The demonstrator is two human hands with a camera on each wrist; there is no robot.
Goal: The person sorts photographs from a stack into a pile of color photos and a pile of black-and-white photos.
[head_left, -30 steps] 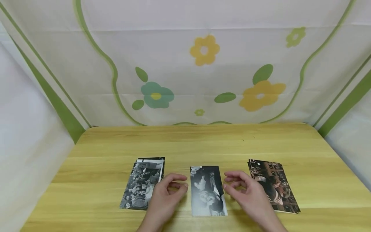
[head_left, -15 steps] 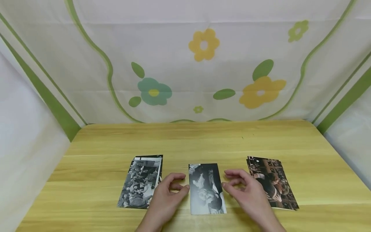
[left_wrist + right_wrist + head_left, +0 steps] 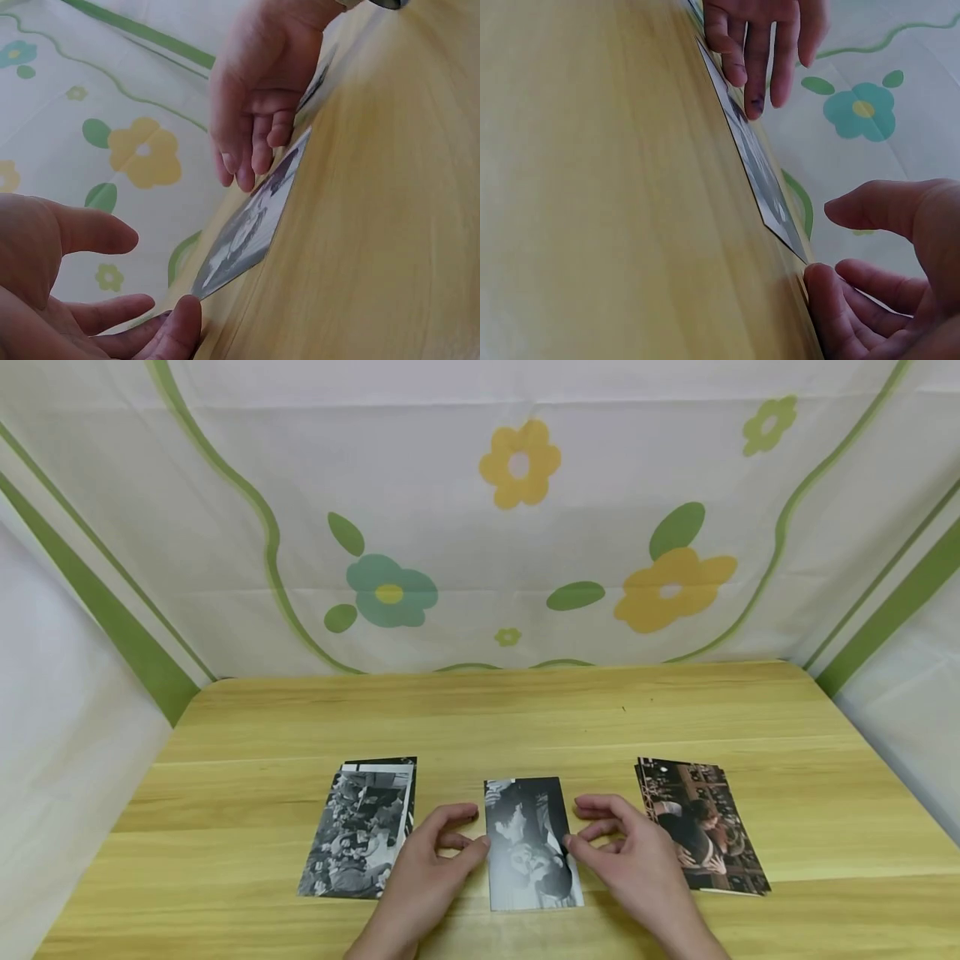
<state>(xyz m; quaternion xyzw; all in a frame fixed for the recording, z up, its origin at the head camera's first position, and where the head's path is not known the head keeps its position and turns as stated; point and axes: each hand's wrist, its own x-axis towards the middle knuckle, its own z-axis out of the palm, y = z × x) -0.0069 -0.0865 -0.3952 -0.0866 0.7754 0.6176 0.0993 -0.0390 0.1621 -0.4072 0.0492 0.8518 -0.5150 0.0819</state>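
A black-and-white photo print [image 3: 528,852] lies flat on the wooden table between my two hands. My left hand [image 3: 429,870] is at its left edge, thumb tip at the border and fingers loosely bent. On the opposite side, my right hand [image 3: 636,862] has its thumb tip at the right edge. Neither hand visibly grips the photo, and both wrist views show gaps between thumb and fingers. A stack of black-and-white photos [image 3: 356,831] is left of my left hand, partly covered by it. Beyond my right hand is a stack topped by a colour photo [image 3: 705,827].
The light wood table [image 3: 480,718] reaches back to a white cloth [image 3: 420,468] printed with flowers and green lines. More white cloth hangs at the left and right sides.
The whole scene shifts slightly up and left as the head view moves. My right thumb has come closer to the middle photo's edge. The photos stay in place on the table.
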